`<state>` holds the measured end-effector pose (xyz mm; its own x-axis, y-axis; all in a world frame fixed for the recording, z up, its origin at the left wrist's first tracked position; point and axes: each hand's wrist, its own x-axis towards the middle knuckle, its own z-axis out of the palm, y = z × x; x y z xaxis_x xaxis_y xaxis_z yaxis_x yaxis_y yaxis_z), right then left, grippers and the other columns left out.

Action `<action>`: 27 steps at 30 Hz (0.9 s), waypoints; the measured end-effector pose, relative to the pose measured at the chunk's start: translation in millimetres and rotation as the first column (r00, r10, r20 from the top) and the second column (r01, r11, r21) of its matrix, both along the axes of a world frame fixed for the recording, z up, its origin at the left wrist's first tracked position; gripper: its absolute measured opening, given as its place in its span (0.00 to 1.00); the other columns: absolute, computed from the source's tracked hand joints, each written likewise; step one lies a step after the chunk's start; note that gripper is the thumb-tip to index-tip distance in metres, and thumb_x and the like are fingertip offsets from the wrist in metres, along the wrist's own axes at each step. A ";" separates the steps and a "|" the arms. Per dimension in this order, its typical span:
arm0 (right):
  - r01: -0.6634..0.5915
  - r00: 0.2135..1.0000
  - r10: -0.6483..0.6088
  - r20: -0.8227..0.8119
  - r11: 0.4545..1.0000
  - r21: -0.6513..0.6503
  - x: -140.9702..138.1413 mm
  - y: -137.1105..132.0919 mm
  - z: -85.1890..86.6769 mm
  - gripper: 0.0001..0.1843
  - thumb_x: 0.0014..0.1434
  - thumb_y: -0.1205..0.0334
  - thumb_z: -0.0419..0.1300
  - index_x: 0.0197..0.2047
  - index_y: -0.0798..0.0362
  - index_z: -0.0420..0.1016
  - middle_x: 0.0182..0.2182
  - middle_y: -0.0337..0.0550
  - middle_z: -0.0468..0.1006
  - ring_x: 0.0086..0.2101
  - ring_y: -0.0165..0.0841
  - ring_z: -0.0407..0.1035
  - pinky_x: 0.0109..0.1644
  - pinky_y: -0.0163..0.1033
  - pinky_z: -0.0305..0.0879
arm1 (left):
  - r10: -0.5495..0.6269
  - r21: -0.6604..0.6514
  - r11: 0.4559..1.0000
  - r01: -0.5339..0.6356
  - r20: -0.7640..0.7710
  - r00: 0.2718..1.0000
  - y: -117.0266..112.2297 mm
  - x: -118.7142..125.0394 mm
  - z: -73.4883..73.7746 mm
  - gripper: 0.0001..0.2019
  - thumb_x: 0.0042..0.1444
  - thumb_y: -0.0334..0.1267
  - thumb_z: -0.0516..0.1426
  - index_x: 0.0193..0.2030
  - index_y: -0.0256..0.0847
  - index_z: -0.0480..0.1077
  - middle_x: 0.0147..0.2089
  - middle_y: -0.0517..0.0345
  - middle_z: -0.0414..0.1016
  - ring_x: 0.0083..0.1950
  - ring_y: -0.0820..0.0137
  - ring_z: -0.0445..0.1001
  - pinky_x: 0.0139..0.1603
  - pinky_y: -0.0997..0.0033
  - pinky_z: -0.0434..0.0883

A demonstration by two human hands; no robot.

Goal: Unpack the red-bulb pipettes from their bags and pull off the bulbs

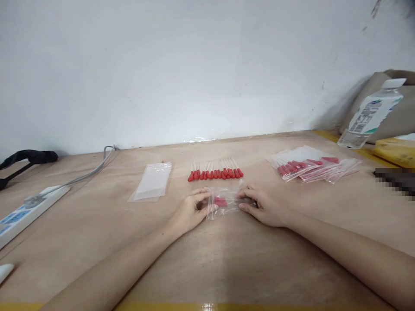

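Between my two hands lies a clear plastic zip bag (231, 204) with red-bulbed droppers (221, 201) inside; how many it holds is unclear. My left hand (194, 208) pinches the bag's left end between thumb and fingers. At the right end, my right hand (262, 205) grips the plastic with thumb and fingertips. Just beyond the bag, several more droppers (223, 173) lie in a row, red bulbs towards me and thin pale stems pointing to the wall. Flat unfilled bags (151, 182) are stacked to the left. Filled bags (319, 172) overlap in a pile on the right.
A white power strip (45, 199) with a grey cable (87, 168) and a black strap-like object (29, 160) occupy the left side. At the far right are a water bottle (371, 114), a grey-brown bag (402, 112) and a yellow packet (394, 152). A white wall (181, 73) bounds the wooden table (194, 268).
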<state>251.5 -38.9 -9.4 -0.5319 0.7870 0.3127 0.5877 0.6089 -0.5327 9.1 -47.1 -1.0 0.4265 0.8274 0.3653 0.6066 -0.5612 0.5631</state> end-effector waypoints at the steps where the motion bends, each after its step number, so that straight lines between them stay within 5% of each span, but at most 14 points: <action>1: -0.014 1.000 0.014 -0.001 1.000 -0.026 0.4 1.1 0.2 0.10 0.56 0.60 0.53 0.40 0.52 0.70 0.35 0.44 0.70 0.34 0.32 0.65 0.37 0.37 0.63 | -0.004 -0.036 0.999 0.003 -0.010 1.000 1.7 1.4 -0.1 0.13 0.53 0.41 0.56 0.46 0.45 0.71 0.47 0.54 0.69 0.42 0.68 0.71 0.42 0.68 0.70; 6: -0.077 0.997 0.076 -0.024 0.995 -0.063 1.7 3.7 -1.7 0.07 0.56 0.63 0.54 0.39 0.52 0.70 0.34 0.41 0.70 0.34 0.31 0.64 0.37 0.36 0.61 | -0.140 -0.075 0.988 0.136 -0.055 0.989 3.5 2.9 4.1 0.10 0.55 0.38 0.53 0.42 0.41 0.70 0.45 0.52 0.67 0.40 0.70 0.69 0.37 0.72 0.68; 11: -0.061 0.998 0.060 -0.034 0.997 -0.038 0.3 -0.2 -0.4 0.08 0.56 0.63 0.54 0.40 0.51 0.71 0.35 0.43 0.71 0.35 0.32 0.65 0.37 0.36 0.62 | -0.108 -0.041 0.994 0.105 -0.076 0.991 -3.4 2.7 3.5 0.06 0.56 0.37 0.52 0.36 0.39 0.66 0.29 0.60 0.67 0.28 0.74 0.64 0.29 0.74 0.63; 16: -0.067 0.997 0.066 -0.031 0.998 -0.010 0.0 -1.8 1.4 0.09 0.57 0.62 0.54 0.40 0.51 0.71 0.35 0.43 0.71 0.35 0.31 0.65 0.37 0.36 0.62 | -0.118 -0.075 0.990 0.121 0.045 0.992 -4.4 -1.8 2.7 0.08 0.55 0.39 0.53 0.37 0.39 0.68 0.32 0.57 0.71 0.32 0.72 0.70 0.33 0.73 0.68; 21: -0.059 0.998 0.059 -0.014 0.998 0.009 0.6 -2.5 1.8 0.10 0.56 0.62 0.54 0.41 0.52 0.71 0.36 0.44 0.71 0.35 0.31 0.65 0.38 0.37 0.62 | -0.105 -0.319 0.932 0.171 0.215 0.971 8.7 -37.6 41.0 0.11 0.51 0.40 0.57 0.42 0.40 0.69 0.39 0.53 0.76 0.39 0.67 0.75 0.41 0.67 0.72; 24: -0.062 0.998 0.063 -0.010 0.998 0.020 0.7 -2.7 2.1 0.10 0.56 0.63 0.53 0.42 0.52 0.71 0.36 0.44 0.71 0.35 0.32 0.65 0.39 0.37 0.62 | 0.046 -0.320 0.947 0.030 0.229 0.972 15.8 -69.3 73.0 0.13 0.45 0.42 0.61 0.38 0.40 0.70 0.36 0.53 0.77 0.38 0.63 0.76 0.41 0.63 0.73; 27: -0.073 0.997 0.074 -0.007 0.997 0.034 0.9 -1.7 1.2 0.11 0.57 0.63 0.53 0.42 0.51 0.71 0.36 0.44 0.71 0.35 0.32 0.65 0.39 0.37 0.62 | 0.231 -0.175 0.967 -0.187 0.277 0.933 20.0 -86.9 93.3 0.16 0.43 0.44 0.62 0.39 0.40 0.71 0.38 0.52 0.77 0.41 0.61 0.75 0.44 0.59 0.73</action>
